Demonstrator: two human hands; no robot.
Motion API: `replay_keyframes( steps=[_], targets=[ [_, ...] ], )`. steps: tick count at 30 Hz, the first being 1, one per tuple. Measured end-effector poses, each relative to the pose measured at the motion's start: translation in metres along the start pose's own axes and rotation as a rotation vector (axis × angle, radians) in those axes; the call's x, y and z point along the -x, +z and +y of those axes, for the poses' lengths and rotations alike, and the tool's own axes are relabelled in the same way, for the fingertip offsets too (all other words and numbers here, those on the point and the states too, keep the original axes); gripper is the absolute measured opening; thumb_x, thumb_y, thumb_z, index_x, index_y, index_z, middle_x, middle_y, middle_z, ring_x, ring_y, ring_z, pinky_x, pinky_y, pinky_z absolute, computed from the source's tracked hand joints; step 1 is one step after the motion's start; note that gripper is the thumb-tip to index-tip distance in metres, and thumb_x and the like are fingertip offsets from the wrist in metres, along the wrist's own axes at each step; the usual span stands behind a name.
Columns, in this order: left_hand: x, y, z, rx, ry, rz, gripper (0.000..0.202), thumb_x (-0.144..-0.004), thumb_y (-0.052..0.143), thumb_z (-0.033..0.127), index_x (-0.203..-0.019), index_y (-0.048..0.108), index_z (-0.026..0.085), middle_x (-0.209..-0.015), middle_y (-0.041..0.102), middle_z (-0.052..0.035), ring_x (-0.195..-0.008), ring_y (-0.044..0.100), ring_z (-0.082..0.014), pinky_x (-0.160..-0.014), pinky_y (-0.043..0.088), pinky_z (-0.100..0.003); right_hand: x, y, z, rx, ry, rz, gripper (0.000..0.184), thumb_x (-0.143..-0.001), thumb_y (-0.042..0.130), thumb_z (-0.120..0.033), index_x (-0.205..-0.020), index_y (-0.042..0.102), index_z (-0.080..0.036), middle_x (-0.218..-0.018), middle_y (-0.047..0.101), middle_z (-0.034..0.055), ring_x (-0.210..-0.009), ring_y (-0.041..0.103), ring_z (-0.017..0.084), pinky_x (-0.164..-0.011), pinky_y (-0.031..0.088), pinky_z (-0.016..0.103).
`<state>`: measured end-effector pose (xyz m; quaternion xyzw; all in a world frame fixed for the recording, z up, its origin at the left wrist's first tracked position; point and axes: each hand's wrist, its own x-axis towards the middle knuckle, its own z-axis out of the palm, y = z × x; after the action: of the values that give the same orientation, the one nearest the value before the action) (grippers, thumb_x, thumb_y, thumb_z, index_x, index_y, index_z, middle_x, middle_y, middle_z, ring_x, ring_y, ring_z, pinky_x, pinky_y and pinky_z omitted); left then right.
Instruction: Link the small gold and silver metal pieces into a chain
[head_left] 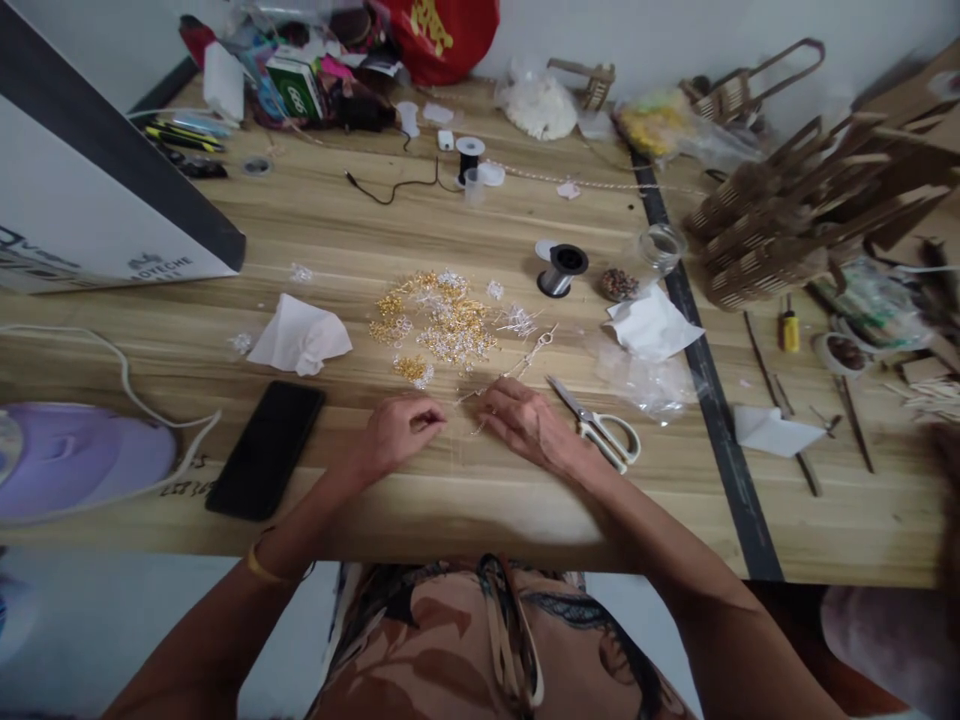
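Note:
My left hand is closed in a pinch over the table. Whatever its fingertips hold is too small to make out. Beside it my right hand has its fingers curled down on a thin beaded strand, whose looped end points up and away from me. Just beyond both hands lies a loose heap of small gold and clear beads. A smaller bead pile sits nearer the left hand. White-handled scissors rest by my right wrist, blades partly apart.
A black phone and crumpled white paper lie on the left. A wire spool, a glass jar and a clear plastic bag are on the right. Brown woven baskets stand beyond the dark strip.

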<state>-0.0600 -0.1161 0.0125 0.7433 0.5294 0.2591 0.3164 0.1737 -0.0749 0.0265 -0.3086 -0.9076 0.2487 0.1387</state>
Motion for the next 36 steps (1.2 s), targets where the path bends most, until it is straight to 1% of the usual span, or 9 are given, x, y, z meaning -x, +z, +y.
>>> replay_keyframes(
  steps=[2,4,7,12,16,21,25,30,36],
  targets=[
    [-0.012,0.005,0.004,0.126,-0.053,0.033,0.007,-0.079,0.062,0.019,-0.076,0.067,0.015,-0.073,0.07,-0.0015,-0.066,0.062,-0.0132,-0.066,0.049,-0.024,-0.005,0.0,-0.001,-0.062,0.01,0.029,0.02,-0.097,0.043,-0.026,-0.104,0.06,-0.018,-0.097,0.06,0.0069,-0.091,0.058,0.017,-0.08,0.048,0.029],
    [-0.024,0.008,0.008,0.245,-0.095,0.057,0.011,-0.079,0.062,0.023,-0.076,0.067,0.014,-0.074,0.072,-0.0029,-0.069,0.064,-0.0141,-0.067,0.05,-0.024,-0.011,0.001,-0.002,-0.146,0.043,0.063,0.018,-0.096,0.045,-0.026,-0.103,0.06,-0.017,-0.097,0.061,0.0064,-0.089,0.059,0.016,-0.079,0.047,0.027],
    [-0.038,0.011,0.009,0.412,-0.146,0.109,0.015,-0.075,0.064,0.027,-0.074,0.068,0.013,-0.073,0.072,-0.0047,-0.067,0.064,-0.0147,-0.064,0.05,-0.024,-0.021,0.004,-0.001,-0.279,0.133,0.141,0.016,-0.093,0.051,-0.028,-0.096,0.061,-0.016,-0.09,0.064,0.0044,-0.081,0.06,0.014,-0.074,0.046,0.025],
    [-0.055,0.009,0.006,0.575,-0.222,0.168,0.018,-0.067,0.072,0.031,-0.073,0.069,0.014,-0.073,0.073,-0.0049,-0.067,0.065,-0.0154,-0.064,0.051,-0.025,-0.034,0.008,0.008,-0.448,0.219,0.269,0.016,-0.088,0.057,-0.031,-0.089,0.063,-0.016,-0.082,0.065,0.0024,-0.076,0.06,0.014,-0.069,0.046,0.024],
    [-0.062,0.009,0.002,0.617,-0.241,0.207,0.019,-0.064,0.073,0.03,-0.074,0.071,0.014,-0.074,0.073,-0.0049,-0.069,0.066,-0.0158,-0.067,0.052,-0.026,-0.04,0.012,0.014,-0.456,0.226,0.343,0.016,-0.086,0.058,-0.03,-0.089,0.065,-0.016,-0.082,0.066,0.0025,-0.075,0.06,0.013,-0.069,0.046,0.024],
    [-0.066,0.014,-0.004,0.647,-0.245,0.251,0.019,-0.063,0.074,0.031,-0.073,0.071,0.014,-0.076,0.074,-0.0058,-0.071,0.067,-0.0169,-0.071,0.053,-0.028,-0.043,0.021,0.021,-0.425,0.191,0.418,0.017,-0.089,0.056,-0.03,-0.092,0.066,-0.018,-0.085,0.067,0.0039,-0.077,0.061,0.014,-0.069,0.048,0.025],
    [-0.066,0.018,-0.008,0.649,-0.26,0.241,0.017,-0.063,0.073,0.028,-0.072,0.07,0.014,-0.074,0.073,-0.0055,-0.07,0.066,-0.0165,-0.07,0.053,-0.028,-0.043,0.028,0.024,-0.395,0.162,0.444,0.016,-0.09,0.054,-0.031,-0.09,0.064,-0.018,-0.085,0.066,0.0043,-0.078,0.061,0.015,-0.067,0.048,0.026],
    [-0.065,0.02,-0.011,0.625,-0.247,0.234,0.014,-0.065,0.071,0.027,-0.072,0.07,0.014,-0.074,0.073,-0.0052,-0.069,0.066,-0.0163,-0.067,0.053,-0.027,-0.042,0.035,0.026,-0.352,0.136,0.466,0.014,-0.091,0.053,-0.028,-0.087,0.061,-0.018,-0.082,0.063,0.0037,-0.073,0.058,0.014,-0.064,0.046,0.025],
    [-0.063,0.022,-0.013,0.613,-0.204,0.225,0.014,-0.066,0.071,0.027,-0.071,0.069,0.015,-0.073,0.073,-0.005,-0.068,0.065,-0.0159,-0.066,0.052,-0.026,-0.04,0.041,0.026,-0.38,0.171,0.438,0.013,-0.091,0.052,-0.031,-0.087,0.057,-0.019,-0.079,0.06,0.002,-0.066,0.054,0.012,-0.059,0.044,0.024]
  ],
)
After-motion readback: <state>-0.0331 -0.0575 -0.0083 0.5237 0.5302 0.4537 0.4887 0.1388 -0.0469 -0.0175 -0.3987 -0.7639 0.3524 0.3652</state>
